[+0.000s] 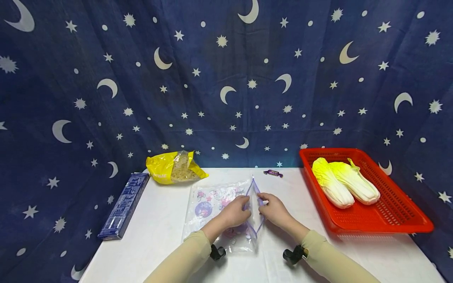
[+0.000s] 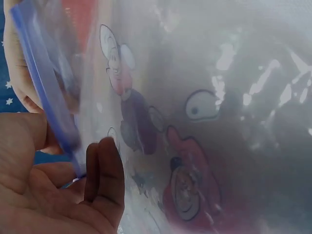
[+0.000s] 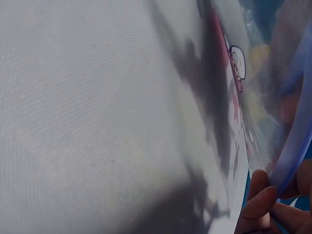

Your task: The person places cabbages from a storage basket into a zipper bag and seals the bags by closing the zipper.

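Across the middle of a white bench (image 1: 152,236) lay a clear bag (image 1: 216,204). The left hand (image 1: 234,212) and right hand (image 1: 276,211) each pinched one side of its purple rim (image 1: 256,187), apparently parting it; the next move seemed to call for holding the gap steady.

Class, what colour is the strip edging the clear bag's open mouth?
The strip is bluish purple, seen best in the left wrist view.
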The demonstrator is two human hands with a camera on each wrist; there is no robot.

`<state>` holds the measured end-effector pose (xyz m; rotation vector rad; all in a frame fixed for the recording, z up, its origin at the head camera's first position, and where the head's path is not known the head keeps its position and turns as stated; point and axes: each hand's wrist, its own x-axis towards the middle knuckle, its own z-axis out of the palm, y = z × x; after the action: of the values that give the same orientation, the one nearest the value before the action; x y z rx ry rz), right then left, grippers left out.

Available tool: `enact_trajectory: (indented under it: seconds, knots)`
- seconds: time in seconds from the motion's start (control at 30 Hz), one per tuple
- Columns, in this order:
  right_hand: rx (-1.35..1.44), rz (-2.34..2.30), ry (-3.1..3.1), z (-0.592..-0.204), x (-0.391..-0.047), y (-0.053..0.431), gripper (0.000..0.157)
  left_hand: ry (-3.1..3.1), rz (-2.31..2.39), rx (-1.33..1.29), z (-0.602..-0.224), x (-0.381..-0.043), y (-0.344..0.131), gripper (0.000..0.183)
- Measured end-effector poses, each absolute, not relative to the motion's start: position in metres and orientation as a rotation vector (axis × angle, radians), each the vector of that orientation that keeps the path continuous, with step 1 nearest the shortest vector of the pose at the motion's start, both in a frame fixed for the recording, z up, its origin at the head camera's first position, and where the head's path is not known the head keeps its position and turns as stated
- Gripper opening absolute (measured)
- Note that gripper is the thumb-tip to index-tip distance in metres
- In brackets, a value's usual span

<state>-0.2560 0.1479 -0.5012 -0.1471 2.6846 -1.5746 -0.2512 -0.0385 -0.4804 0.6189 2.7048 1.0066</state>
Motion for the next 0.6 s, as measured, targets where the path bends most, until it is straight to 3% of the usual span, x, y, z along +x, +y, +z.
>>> enact_trajectory:
  seconds: [0.6]
  knots:
    - [-0.183, -1.617, 2.76, -0.487, -0.26, 0.159, 0.06, 2.621, 1.271, 0.616, -0.461, -0.25, -0.046, 0.064]
